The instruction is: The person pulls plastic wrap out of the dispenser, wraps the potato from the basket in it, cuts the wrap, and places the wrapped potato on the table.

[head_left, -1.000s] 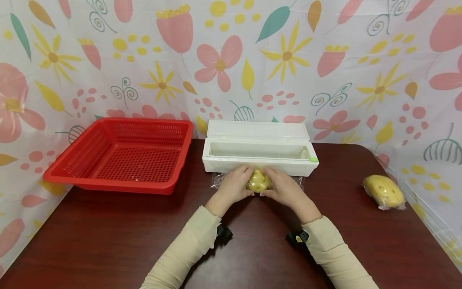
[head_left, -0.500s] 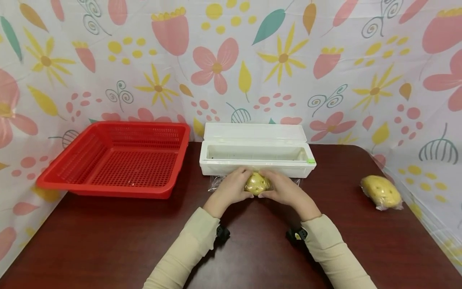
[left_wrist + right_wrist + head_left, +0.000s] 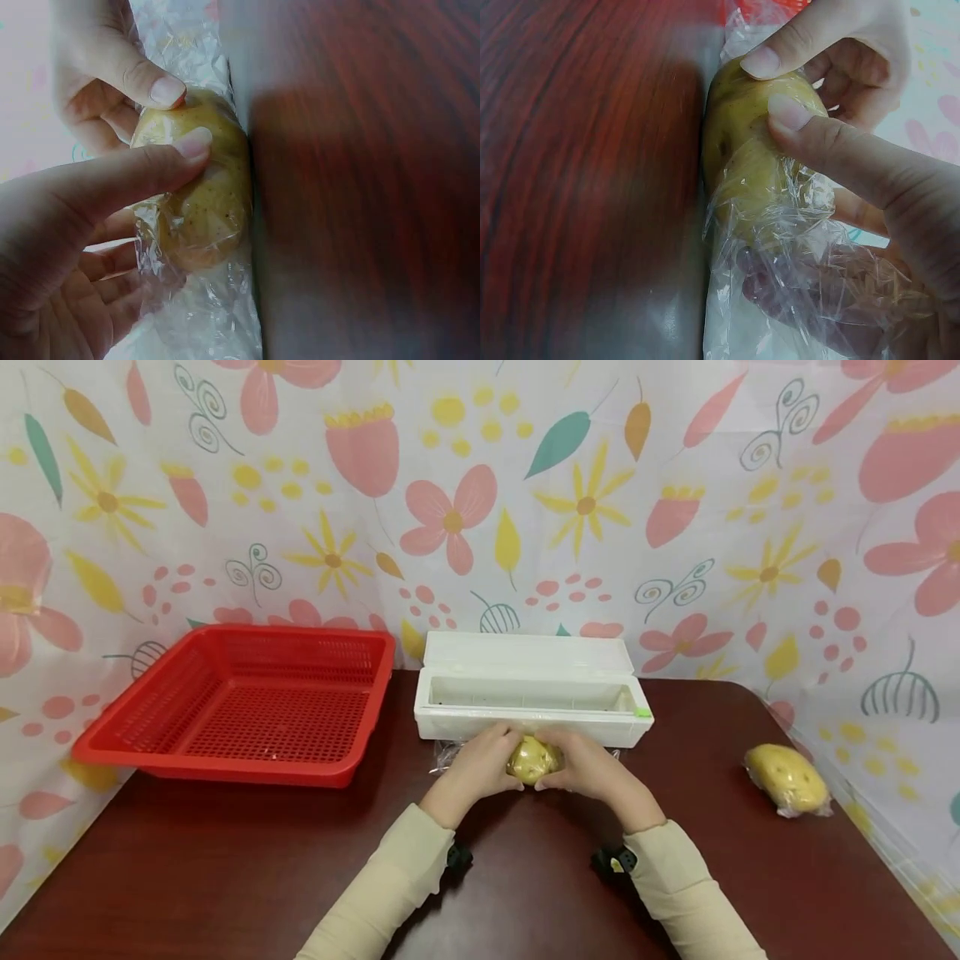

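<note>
A yellow potato (image 3: pixel 533 762), partly covered in clear cling film (image 3: pixel 206 319), lies on the table just in front of the white cling-film box (image 3: pixel 525 727). My left hand (image 3: pixel 483 764) grips its left end, thumb on the near side and fingers behind. From the other end my right hand (image 3: pixel 592 766) holds it the same way. In the left wrist view both thumbs lie close together on the potato (image 3: pixel 214 217). Crumpled film (image 3: pixel 810 262) bunches over the right-hand fingers in the right wrist view. The potato's far side is hidden.
The box's lid (image 3: pixel 528 653) stands raised at the back, with a green tab (image 3: pixel 642 712) at the right end. A red slotted basket (image 3: pixel 225 770) sits at the left. Another film-wrapped potato (image 3: pixel 787 777) lies at the right, near the patterned curtain (image 3: pixel 825 568).
The head view has tilted up a little, so everything sits lower in it. Both hands stay around the potato, with only slight finger movement.
</note>
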